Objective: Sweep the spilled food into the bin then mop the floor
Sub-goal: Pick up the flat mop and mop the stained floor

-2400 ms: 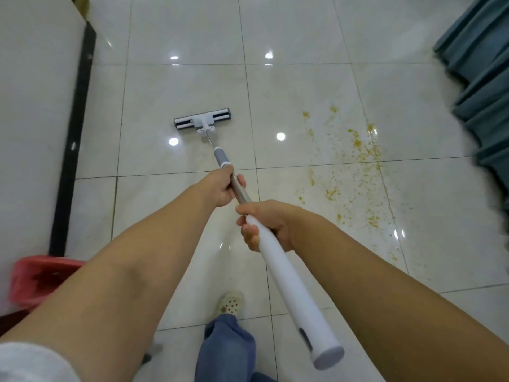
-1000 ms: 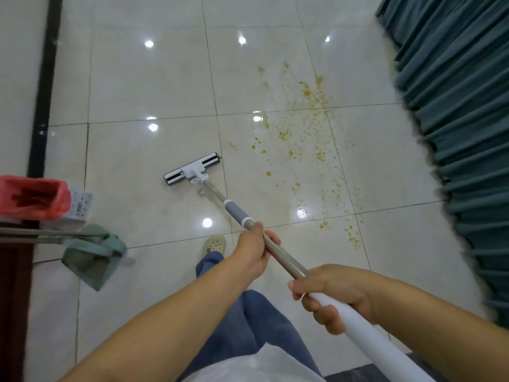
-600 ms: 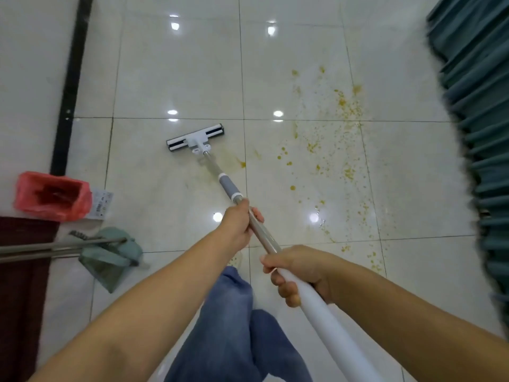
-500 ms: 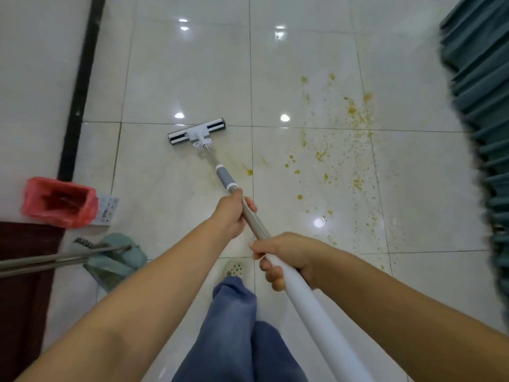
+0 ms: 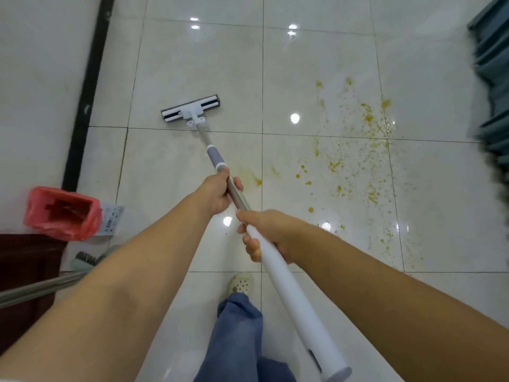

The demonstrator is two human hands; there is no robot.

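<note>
The blue-grey curtain (image 5: 489,64) is blurred and cut by the right edge, and the print on the white label (image 5: 113,220) beside the red-lined bin (image 5: 62,213) is too small to read. A green sweeping tool (image 5: 82,260) shows only dark teeth and a grey pole — the left forearm (image 5: 124,285) covers the rest, and the left edge cuts the pole. The mop handle (image 5: 289,299) vanishes inside the left hand (image 5: 217,194) and the right hand (image 5: 267,230), whose fingers (image 5: 252,248) curl partly out of sight.
</note>
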